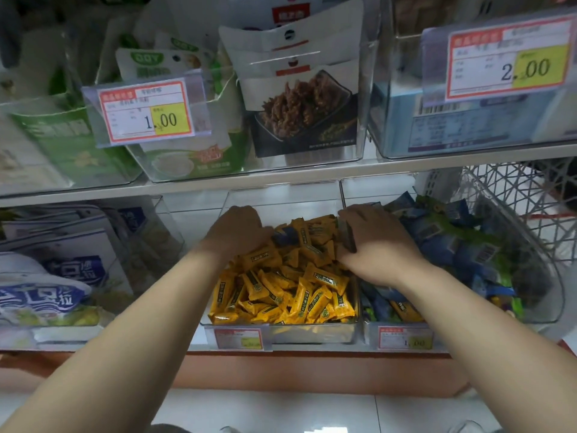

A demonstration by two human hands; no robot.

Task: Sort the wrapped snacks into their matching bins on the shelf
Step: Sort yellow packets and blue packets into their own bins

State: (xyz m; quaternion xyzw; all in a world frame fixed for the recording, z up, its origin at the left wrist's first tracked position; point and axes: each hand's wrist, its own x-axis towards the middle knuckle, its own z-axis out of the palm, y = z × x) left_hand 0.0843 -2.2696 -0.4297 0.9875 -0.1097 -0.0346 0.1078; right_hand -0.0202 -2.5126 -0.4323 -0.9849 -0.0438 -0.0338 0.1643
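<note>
A clear bin (312, 334) on the lower shelf is heaped with yellow wrapped snacks (281, 295). One dark blue snack (285, 238) lies among them at the back. My left hand (237, 229) reaches into this bin with its fingers curled down into the pile, right beside the dark blue snack; its fingertips are hidden. My right hand (377, 242) sits at the wall between this bin and the right-hand bin (402, 334) of blue wrapped snacks (462, 245). Between thumb and fingers it pinches a dark wrapped piece (347, 235).
Price tags hang on both bin fronts. A white wire basket (515, 198) stands at the far right. Blue and white bags (46, 276) fill the left bin. The upper shelf (281, 175) carries clear bins of green, dark and pale blue packs close above my hands.
</note>
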